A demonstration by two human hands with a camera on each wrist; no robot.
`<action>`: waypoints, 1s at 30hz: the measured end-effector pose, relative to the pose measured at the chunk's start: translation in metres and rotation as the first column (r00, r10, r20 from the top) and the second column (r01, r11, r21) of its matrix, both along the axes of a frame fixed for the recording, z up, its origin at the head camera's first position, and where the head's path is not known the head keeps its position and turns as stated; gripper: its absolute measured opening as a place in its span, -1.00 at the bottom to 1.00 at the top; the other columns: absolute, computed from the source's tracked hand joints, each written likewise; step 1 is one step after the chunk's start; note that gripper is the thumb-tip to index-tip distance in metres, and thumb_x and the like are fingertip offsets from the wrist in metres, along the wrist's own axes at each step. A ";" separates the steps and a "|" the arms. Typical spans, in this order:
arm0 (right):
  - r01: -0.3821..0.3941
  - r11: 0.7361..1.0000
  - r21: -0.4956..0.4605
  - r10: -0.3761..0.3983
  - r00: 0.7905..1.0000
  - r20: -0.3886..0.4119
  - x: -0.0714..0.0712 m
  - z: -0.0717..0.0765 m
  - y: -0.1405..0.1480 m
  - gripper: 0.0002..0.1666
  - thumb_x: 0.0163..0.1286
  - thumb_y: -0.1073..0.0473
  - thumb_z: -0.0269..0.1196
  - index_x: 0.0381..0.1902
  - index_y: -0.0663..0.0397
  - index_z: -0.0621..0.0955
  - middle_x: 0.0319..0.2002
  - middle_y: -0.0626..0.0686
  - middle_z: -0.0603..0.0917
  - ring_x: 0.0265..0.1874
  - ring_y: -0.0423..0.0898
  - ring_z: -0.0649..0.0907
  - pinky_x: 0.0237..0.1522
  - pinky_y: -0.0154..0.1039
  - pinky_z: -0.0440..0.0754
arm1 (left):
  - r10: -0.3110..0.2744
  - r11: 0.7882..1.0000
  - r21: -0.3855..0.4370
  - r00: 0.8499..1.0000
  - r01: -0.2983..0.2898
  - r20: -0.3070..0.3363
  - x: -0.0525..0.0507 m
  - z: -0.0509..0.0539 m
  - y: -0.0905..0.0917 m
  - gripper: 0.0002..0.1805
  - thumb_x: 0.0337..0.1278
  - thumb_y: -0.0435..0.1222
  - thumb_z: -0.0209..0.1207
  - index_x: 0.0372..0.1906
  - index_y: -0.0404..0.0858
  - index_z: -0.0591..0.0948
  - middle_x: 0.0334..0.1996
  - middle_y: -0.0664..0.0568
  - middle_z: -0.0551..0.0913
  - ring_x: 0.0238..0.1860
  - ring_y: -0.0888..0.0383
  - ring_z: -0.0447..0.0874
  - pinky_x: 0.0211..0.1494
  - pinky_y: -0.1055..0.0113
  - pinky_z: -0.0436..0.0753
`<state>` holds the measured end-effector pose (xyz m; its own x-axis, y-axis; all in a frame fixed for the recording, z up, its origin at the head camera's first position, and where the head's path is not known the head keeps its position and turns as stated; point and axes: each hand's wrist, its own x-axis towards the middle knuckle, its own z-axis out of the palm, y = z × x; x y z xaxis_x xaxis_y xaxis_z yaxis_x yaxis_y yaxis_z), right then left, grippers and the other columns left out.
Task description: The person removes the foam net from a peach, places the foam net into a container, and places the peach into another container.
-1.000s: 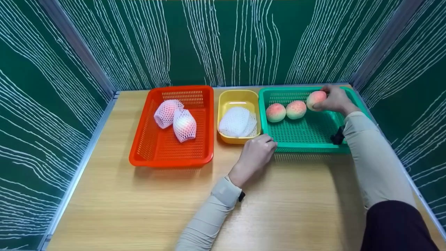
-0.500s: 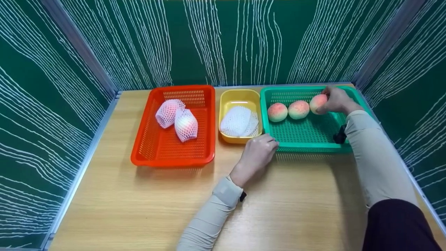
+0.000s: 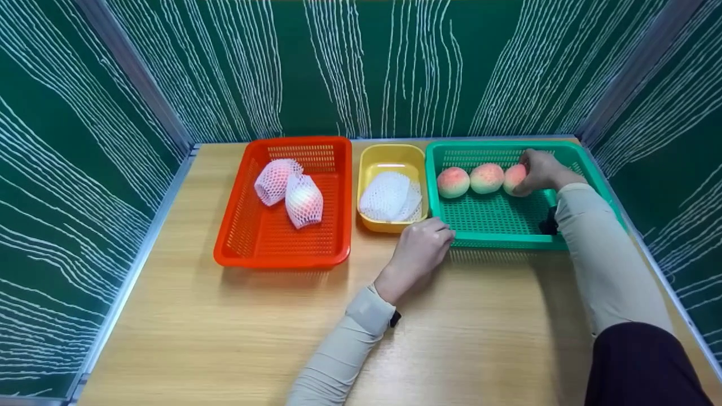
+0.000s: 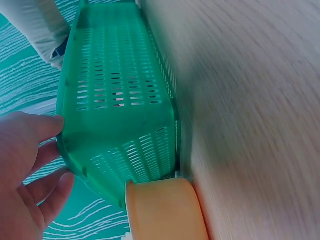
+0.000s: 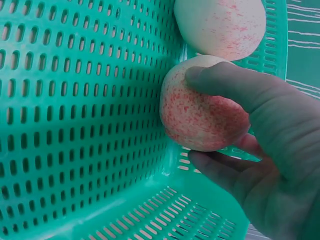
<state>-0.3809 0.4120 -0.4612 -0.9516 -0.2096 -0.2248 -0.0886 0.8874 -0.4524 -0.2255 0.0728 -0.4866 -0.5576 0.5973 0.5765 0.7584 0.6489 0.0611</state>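
In the head view three peaches stand in a row in the green basket [image 3: 507, 241]: a left peach [image 3: 453, 182], a middle one [image 3: 487, 178] and a right one [image 3: 514, 179]. The right hand [image 3: 544, 172] grips the right peach between thumb and fingers; in the right wrist view that peach [image 5: 200, 112] lies low in the basket, against or close beside its neighbour [image 5: 222, 25]. At the basket's near left corner is the left hand [image 3: 420, 245], its thumb and fingers pinching the rim, as the left wrist view shows with the hand [image 4: 35, 170].
A yellow box [image 3: 389, 226] holding white foam nets [image 3: 386, 196] stands left of the green basket. Farther left, a red basket [image 3: 282, 262] holds two net-wrapped fruits [image 3: 304, 202]. Green panels [image 3: 361, 67] with white lines surround the wooden table [image 3: 225, 338].
The right hand has lowered the right peach into the row, near the middle peach. The left hand keeps its place at the basket's corner. The whole view has shifted slightly.
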 end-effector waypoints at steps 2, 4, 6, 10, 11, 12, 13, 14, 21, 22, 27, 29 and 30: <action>-0.004 1.000 0.000 0.004 1.000 0.001 0.000 0.000 -0.001 -0.17 0.03 0.12 0.49 0.12 0.40 0.33 -0.08 0.37 0.46 -0.20 0.20 0.49 -0.28 0.06 0.52 | 0.007 1.000 -0.004 1.000 -0.007 -0.007 0.000 0.000 0.000 -0.79 0.31 -0.26 0.14 -0.30 -0.07 0.78 -0.35 0.19 0.66 -0.25 0.28 0.60 -0.19 0.47 0.58; -0.010 1.000 -0.001 0.010 1.000 0.010 -0.001 0.002 -0.002 -0.15 0.05 0.11 0.48 0.15 0.42 0.31 -0.06 0.39 0.45 -0.18 0.22 0.48 -0.25 0.09 0.51 | 0.007 1.000 -0.005 1.000 -0.007 -0.005 0.000 0.000 0.000 -0.79 0.32 -0.26 0.13 -0.29 -0.07 0.78 -0.35 0.19 0.66 -0.25 0.28 0.60 -0.18 0.46 0.58; -0.011 1.000 0.002 0.011 1.000 0.029 -0.001 0.002 -0.003 -0.14 0.06 0.11 0.47 0.17 0.43 0.30 -0.03 0.41 0.45 -0.15 0.22 0.48 -0.23 0.11 0.51 | 0.003 1.000 -0.004 1.000 -0.003 0.002 0.000 0.001 0.000 -0.79 0.32 -0.26 0.13 -0.28 -0.08 0.78 -0.34 0.19 0.66 -0.24 0.28 0.60 -0.17 0.47 0.58; -0.008 1.000 0.008 0.007 0.997 0.078 0.000 0.003 -0.003 -0.08 0.09 0.08 0.45 0.24 0.44 0.26 0.02 0.44 0.42 -0.10 0.26 0.46 -0.20 0.13 0.49 | -0.003 1.000 -0.006 1.000 0.003 0.015 0.000 0.002 -0.001 -0.80 0.33 -0.25 0.14 -0.27 -0.08 0.78 -0.33 0.18 0.66 -0.24 0.27 0.60 -0.17 0.47 0.58; -0.006 1.000 0.010 0.005 0.996 0.088 0.000 0.003 -0.003 -0.07 0.09 0.07 0.45 0.25 0.43 0.26 0.03 0.44 0.41 -0.09 0.26 0.46 -0.19 0.14 0.49 | -0.002 1.000 -0.007 1.000 0.003 0.019 0.000 0.002 -0.001 -0.80 0.33 -0.25 0.14 -0.26 -0.08 0.78 -0.33 0.18 0.66 -0.24 0.27 0.60 -0.17 0.47 0.58; -0.003 1.000 0.011 0.002 0.995 0.097 0.000 0.003 -0.003 -0.06 0.10 0.06 0.44 0.26 0.43 0.25 0.04 0.44 0.40 -0.07 0.27 0.46 -0.18 0.15 0.49 | -0.004 1.000 -0.007 1.000 0.004 0.024 0.000 0.002 0.000 -0.80 0.33 -0.25 0.14 -0.26 -0.08 0.78 -0.33 0.18 0.66 -0.24 0.27 0.60 -0.17 0.48 0.58; -0.001 1.000 0.010 -0.001 0.994 0.105 0.001 0.002 -0.003 -0.04 0.11 0.05 0.44 0.28 0.44 0.23 0.05 0.45 0.40 -0.06 0.28 0.46 -0.17 0.16 0.48 | -0.006 1.000 -0.007 1.000 0.006 0.028 0.000 0.002 0.000 -0.80 0.33 -0.25 0.14 -0.26 -0.08 0.78 -0.33 0.18 0.66 -0.24 0.27 0.60 -0.16 0.48 0.57; -0.001 1.000 0.008 0.000 0.994 0.111 0.001 0.002 -0.002 -0.04 0.12 0.05 0.43 0.28 0.46 0.22 0.06 0.47 0.38 -0.04 0.30 0.45 -0.15 0.18 0.47 | -0.008 1.000 -0.006 0.999 0.008 0.033 0.000 0.002 0.000 -0.80 0.33 -0.25 0.14 -0.25 -0.09 0.78 -0.32 0.18 0.66 -0.24 0.28 0.60 -0.15 0.48 0.57; -0.006 1.000 -0.003 0.007 0.991 0.131 0.003 0.003 -0.002 -0.02 0.15 0.07 0.41 0.31 0.51 0.18 0.11 0.51 0.36 0.03 0.34 0.42 -0.04 0.24 0.44 | -0.014 1.000 0.004 0.999 0.014 0.038 0.001 0.000 0.000 -0.80 0.33 -0.25 0.14 -0.25 -0.09 0.78 -0.32 0.18 0.67 -0.23 0.27 0.60 -0.14 0.49 0.57; -0.002 1.000 -0.004 0.003 0.991 0.133 0.004 0.004 -0.003 -0.01 0.14 0.08 0.41 0.32 0.50 0.18 0.11 0.51 0.36 0.03 0.33 0.42 -0.03 0.24 0.44 | -0.014 1.000 0.005 0.999 0.014 0.038 0.001 0.000 0.000 -0.80 0.33 -0.25 0.14 -0.25 -0.09 0.78 -0.32 0.18 0.67 -0.23 0.27 0.60 -0.14 0.49 0.57; 0.000 1.000 0.005 -0.001 0.987 0.158 0.003 0.016 -0.007 0.04 0.16 0.02 0.42 0.35 0.49 0.16 0.14 0.51 0.37 0.07 0.34 0.41 0.06 0.27 0.39 | -0.014 1.000 0.011 0.999 0.013 0.033 0.000 -0.001 0.000 -0.81 0.32 -0.24 0.15 -0.25 -0.09 0.78 -0.32 0.17 0.67 -0.23 0.27 0.61 -0.13 0.49 0.58; -0.023 0.999 0.039 0.016 0.988 0.151 0.002 0.023 -0.009 0.04 0.18 -0.03 0.40 0.35 0.50 0.17 0.15 0.53 0.36 0.10 0.38 0.40 0.08 0.29 0.38 | -0.008 1.000 0.012 1.000 0.008 0.021 0.000 -0.001 0.000 -0.81 0.32 -0.24 0.15 -0.26 -0.08 0.78 -0.33 0.18 0.67 -0.23 0.27 0.61 -0.14 0.50 0.58; -0.036 0.998 0.056 0.028 0.989 0.147 0.002 0.028 -0.011 0.03 0.20 -0.05 0.38 0.34 0.51 0.17 0.16 0.54 0.35 0.12 0.40 0.39 0.09 0.30 0.37 | -0.006 1.000 0.011 1.000 0.006 0.014 -0.001 -0.001 -0.001 -0.81 0.32 -0.24 0.15 -0.27 -0.07 0.78 -0.34 0.18 0.67 -0.23 0.27 0.61 -0.14 0.50 0.58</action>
<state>-0.3792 0.4009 -0.4335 -0.9007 -0.2220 -0.3735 -0.0543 0.9104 -0.4102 -0.2262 0.0722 -0.4879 -0.5625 0.5943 0.5749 0.7611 0.6438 0.0791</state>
